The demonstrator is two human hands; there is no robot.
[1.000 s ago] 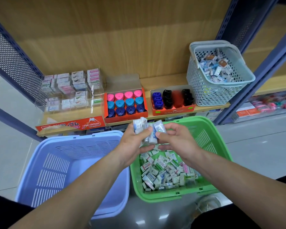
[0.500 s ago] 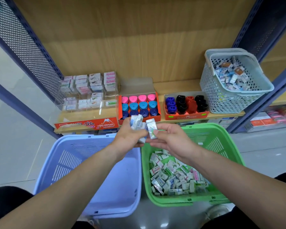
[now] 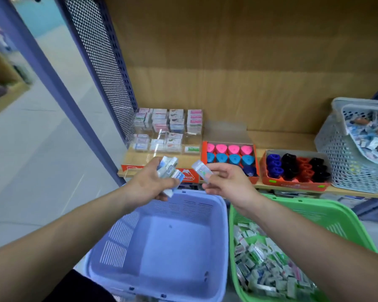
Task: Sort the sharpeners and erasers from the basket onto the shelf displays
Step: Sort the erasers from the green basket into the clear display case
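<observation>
Wooden shelf [image 3: 277,138] fills the top; mid-frame, left hand [image 3: 150,184] grips erasers [image 3: 169,171], right hand [image 3: 227,182] pinches one eraser [image 3: 201,170].

I can read just "ASER" in white letters on the red display front [image 3: 190,177], next to a mountain logo [image 3: 185,172]. The print on the sharpener box [image 3: 292,185] is too blurred for me.
</observation>
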